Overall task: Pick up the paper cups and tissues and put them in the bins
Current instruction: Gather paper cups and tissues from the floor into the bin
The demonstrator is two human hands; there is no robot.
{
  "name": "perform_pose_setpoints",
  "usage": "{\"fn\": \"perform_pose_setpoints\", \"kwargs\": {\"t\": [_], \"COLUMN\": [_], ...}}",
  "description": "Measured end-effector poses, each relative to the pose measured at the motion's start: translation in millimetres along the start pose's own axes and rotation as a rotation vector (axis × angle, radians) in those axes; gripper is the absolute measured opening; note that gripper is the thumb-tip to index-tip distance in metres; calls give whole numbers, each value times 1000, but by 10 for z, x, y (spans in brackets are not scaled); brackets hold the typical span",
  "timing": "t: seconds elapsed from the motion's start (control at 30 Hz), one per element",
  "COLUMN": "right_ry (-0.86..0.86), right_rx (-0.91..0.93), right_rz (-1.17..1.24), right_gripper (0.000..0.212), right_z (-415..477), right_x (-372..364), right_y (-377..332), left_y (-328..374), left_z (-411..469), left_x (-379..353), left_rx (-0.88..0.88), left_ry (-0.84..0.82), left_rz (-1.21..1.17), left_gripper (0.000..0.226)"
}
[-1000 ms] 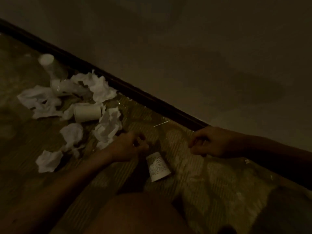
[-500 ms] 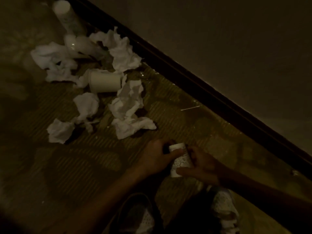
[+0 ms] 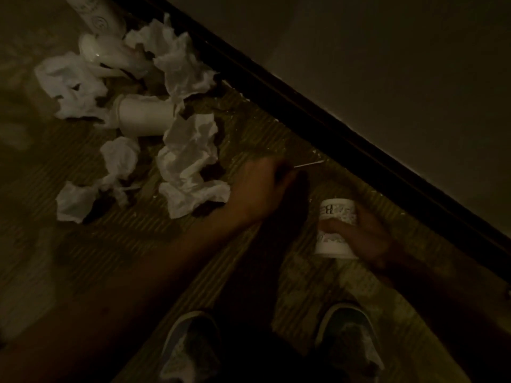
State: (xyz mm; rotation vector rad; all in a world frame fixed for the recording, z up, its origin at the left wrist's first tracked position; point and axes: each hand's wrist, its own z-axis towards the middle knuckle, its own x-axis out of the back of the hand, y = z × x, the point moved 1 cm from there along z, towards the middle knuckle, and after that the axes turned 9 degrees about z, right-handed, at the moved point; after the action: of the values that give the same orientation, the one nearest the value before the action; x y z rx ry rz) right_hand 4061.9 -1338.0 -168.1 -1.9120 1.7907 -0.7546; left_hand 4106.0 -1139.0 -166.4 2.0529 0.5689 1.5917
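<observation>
My right hand [image 3: 369, 239] grips a printed paper cup [image 3: 336, 230] low over the patterned floor, its rim toward me. My left hand [image 3: 264, 186] hovers just right of the crumpled white tissues; it is blurred, its fingers loosely bent, and nothing shows in it. The nearest tissue [image 3: 193, 199] lies beside its wrist, with a larger one [image 3: 189, 150] above that. A plain white paper cup [image 3: 141, 117] lies on its side among the tissues. Another cup [image 3: 96, 12] lies at the top edge, and a pale crushed cup [image 3: 110, 51] sits below it.
More tissues lie at the left [image 3: 70, 76], [image 3: 73, 201], in the middle [image 3: 120, 156] and by the wall [image 3: 179, 59]. A dark baseboard [image 3: 304, 114] runs diagonally under a pale wall [image 3: 387, 64]. A thin white stick [image 3: 308, 164] lies near it. My shoes [image 3: 190, 349], [image 3: 348, 341] stand below.
My left hand has let go of the printed cup and moved up-left toward the tissues. My right hand now holds the cup alone, further right.
</observation>
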Motion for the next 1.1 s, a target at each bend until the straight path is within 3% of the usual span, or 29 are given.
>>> {"fn": "perform_pose_setpoints", "kwargs": {"t": [0.23,0.37,0.47,0.57,0.67,0.83,1.03,1.1], "right_ry": [-58,-80,-107,-190,-262,-473,-530,-546], "right_rx": [-11,-10,-42,-36,-25,-30,-106,-119], "right_rz": [151,194,272,398,405,366,290,260], "right_gripper": [32,45,67,69,78,58,84,92], "right_z": [137,172,188,180,140,-40,-48,-52], "right_x": [183,142,76,-48,-287,-727,-1076,-1157], "right_y": [3,-3,-43,-171,-267,-318,-261,-251], "left_y": [59,73,59,25,29,-129,-348,-420], "left_z": [322,299,188,-85,-407,-790,-1049,-1097], "left_x": [-241,-324,-297,-216,-104,148,252,287], "left_rx": [-38,-45,72,212,274,381,460,463], "left_ry": [-37,-33,-54,-54,-9,99,93,180], "left_rz": [388,487,266,-96,-298,-375,-471,-450], "left_gripper": [35,36,26,12,19,19,12,8]}}
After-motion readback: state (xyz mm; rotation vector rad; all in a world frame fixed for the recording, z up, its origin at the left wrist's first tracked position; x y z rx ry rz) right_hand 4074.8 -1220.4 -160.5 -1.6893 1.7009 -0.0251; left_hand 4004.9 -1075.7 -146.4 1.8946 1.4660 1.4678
